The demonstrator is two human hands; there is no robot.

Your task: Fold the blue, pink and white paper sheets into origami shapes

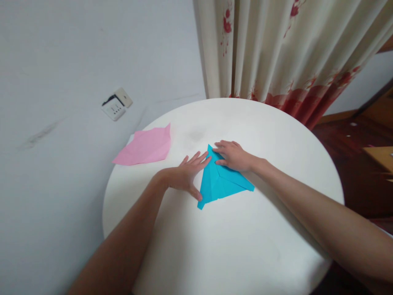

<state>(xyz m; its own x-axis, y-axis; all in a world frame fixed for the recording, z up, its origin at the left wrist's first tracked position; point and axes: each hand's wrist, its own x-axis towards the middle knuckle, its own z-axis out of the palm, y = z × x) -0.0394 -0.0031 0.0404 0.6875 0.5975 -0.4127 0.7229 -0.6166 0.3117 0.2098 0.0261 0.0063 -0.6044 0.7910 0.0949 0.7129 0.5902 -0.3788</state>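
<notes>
A folded sheet of blue paper (223,184) lies on the white round table, roughly triangular, its point facing away from me and creases running across it. My left hand (186,174) is spread along its left edge, the thumb on the lower left corner and the fingertips near the upper point. On the upper right side rests my right hand (233,155), fingers stretched out over the paper and covering part of that edge. Neither hand is closed around anything.
Pink paper (147,145), creased and curling at a corner, lies at the table's left edge against the wall. A wall socket (114,108) is above it. A floral curtain (270,53) hangs behind the round table (245,246). Wooden furniture (380,157) stands at the right.
</notes>
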